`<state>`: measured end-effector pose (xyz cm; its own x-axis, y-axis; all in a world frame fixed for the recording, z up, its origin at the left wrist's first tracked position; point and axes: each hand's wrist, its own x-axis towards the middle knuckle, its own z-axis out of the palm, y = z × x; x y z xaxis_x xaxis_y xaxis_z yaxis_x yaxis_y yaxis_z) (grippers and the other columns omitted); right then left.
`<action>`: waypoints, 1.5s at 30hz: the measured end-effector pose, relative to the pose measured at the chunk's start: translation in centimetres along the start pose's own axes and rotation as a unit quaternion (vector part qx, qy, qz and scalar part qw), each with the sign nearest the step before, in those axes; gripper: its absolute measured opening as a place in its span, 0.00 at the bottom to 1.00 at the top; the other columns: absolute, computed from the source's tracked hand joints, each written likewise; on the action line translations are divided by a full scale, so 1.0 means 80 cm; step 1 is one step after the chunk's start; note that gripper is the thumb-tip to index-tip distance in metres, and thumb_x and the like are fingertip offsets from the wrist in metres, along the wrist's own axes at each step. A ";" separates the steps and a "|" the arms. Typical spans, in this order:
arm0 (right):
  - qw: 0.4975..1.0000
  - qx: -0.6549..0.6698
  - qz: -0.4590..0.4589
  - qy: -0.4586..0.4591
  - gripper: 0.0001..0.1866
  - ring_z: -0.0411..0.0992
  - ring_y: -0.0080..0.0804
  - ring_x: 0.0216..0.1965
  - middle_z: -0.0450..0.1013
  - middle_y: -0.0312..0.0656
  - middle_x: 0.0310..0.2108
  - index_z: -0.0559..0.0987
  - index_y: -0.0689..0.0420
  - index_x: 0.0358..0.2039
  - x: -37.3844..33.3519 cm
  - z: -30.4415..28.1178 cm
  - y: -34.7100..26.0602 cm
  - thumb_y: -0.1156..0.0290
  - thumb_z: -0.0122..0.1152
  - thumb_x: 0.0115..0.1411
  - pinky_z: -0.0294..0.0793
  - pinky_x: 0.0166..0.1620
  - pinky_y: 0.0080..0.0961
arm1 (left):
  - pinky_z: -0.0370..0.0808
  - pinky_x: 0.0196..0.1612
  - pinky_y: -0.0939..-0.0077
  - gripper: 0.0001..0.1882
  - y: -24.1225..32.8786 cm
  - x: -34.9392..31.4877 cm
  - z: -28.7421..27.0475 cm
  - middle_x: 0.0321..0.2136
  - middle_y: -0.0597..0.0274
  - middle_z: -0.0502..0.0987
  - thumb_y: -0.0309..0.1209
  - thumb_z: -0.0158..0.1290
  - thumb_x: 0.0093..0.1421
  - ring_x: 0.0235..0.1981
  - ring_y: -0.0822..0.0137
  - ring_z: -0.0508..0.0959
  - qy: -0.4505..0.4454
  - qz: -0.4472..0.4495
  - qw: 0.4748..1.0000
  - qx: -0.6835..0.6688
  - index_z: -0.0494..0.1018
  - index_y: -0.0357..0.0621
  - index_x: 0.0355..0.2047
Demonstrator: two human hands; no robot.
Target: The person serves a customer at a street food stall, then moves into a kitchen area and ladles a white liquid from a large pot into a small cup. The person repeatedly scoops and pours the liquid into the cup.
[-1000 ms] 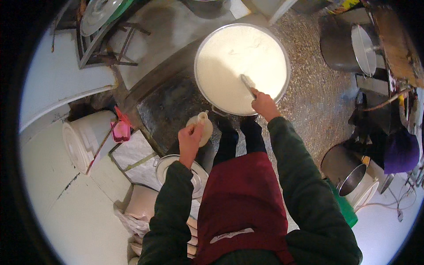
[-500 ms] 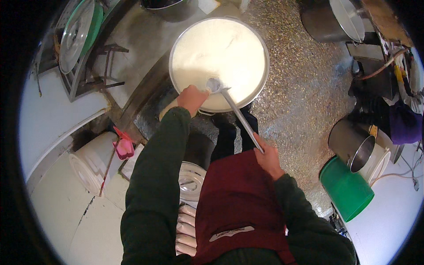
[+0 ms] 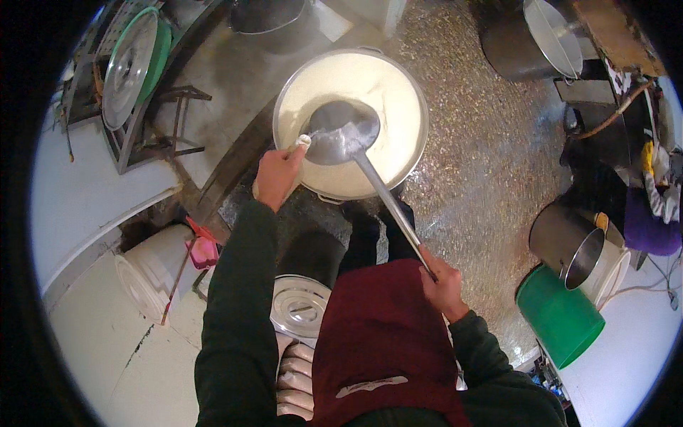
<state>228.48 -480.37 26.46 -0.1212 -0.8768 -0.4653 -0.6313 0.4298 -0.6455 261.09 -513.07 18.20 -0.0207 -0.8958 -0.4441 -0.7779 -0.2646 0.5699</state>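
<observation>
I watched the big pot (image 3: 424,132), full of pale contents (image 3: 398,114). Over it, the ladle (image 3: 345,128) showed its broad bowl, mostly hidden half a second earlier. Bottle (image 3: 304,140) mouth sat near its left edge. Left hand (image 3: 279,173) clasped the bottle neck; right hand (image 3: 445,285) gripped the ladle handle.

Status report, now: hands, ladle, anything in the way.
Right hand gripping ladle handle. Left hand holding pale container, mouth beside ladle's bowl. Bowl over pot. Left hand hides most of container.
</observation>
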 end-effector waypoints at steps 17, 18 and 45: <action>0.986 -0.167 -0.014 0.003 0.33 0.82 0.62 0.39 0.83 0.58 0.38 0.76 0.38 0.70 0.272 0.038 -0.076 0.67 0.66 0.63 0.83 0.43 0.51 | 0.62 0.25 0.77 0.24 -0.038 -0.229 0.044 0.18 0.75 0.69 0.39 0.63 0.71 0.23 0.83 0.66 0.068 -0.156 0.914 -0.369 0.74 0.36 0.20; 0.983 -0.181 -0.022 0.003 0.33 0.82 0.63 0.40 0.83 0.58 0.39 0.76 0.38 0.70 0.288 0.035 -0.081 0.66 0.65 0.63 0.83 0.45 0.52 | 0.61 0.25 0.78 0.25 -0.039 -0.235 0.045 0.18 0.75 0.68 0.39 0.63 0.71 0.23 0.84 0.65 0.063 -0.159 0.914 -0.367 0.73 0.36 0.20; 0.978 -0.176 -0.021 -0.112 0.36 0.82 0.61 0.47 0.83 0.57 0.46 0.73 0.37 0.72 0.316 0.141 -0.020 0.68 0.58 0.61 0.82 0.51 0.55 | 0.66 0.25 0.69 0.29 -0.057 -0.150 -0.005 0.15 0.65 0.72 0.50 0.65 0.65 0.20 0.76 0.67 0.010 -0.171 0.966 -0.193 0.81 0.30 0.25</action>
<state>235.07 -500.84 8.89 0.0563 -0.8055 -0.5899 -0.8611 0.2598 -0.4370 265.12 -501.30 21.22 0.2114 -0.7374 -0.6415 -0.4439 -0.6572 0.6092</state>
